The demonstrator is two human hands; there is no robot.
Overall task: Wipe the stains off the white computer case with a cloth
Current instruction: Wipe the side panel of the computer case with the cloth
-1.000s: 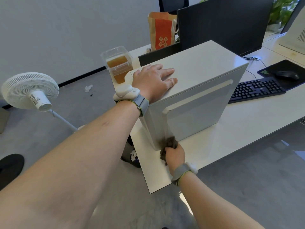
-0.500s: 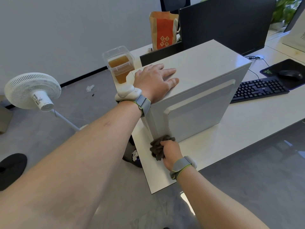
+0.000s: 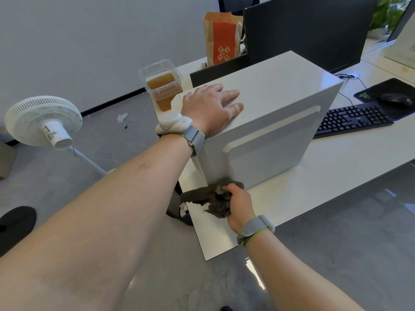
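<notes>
Under the flat left hand (image 3: 210, 107) stands the white computer case (image 3: 269, 122); the right hand (image 3: 239, 204) grips a dark cloth (image 3: 211, 198) at its lower near corner. Hard rubbing could slide the case along the surface (image 3: 325, 182) if that bracing palm lifts.

Your left hand (image 3: 208, 108) lies flat, fingers straight, on top of the white box-shaped computer case (image 3: 269, 122) at centre frame. Your right hand (image 3: 239, 204) grips a crumpled dark grey cloth (image 3: 213, 199) at the case's lower near corner, the cloth against the case and trailing left over the white desk (image 3: 314, 187). Left of centre, there's a clear plastic container of amber liquid (image 3: 162, 86); at far left, a white standing fan (image 3: 43, 121). A black keyboard (image 3: 352, 118) sits right of the case, a brown and orange paper bag (image 3: 222, 38) at upper centre.
</notes>
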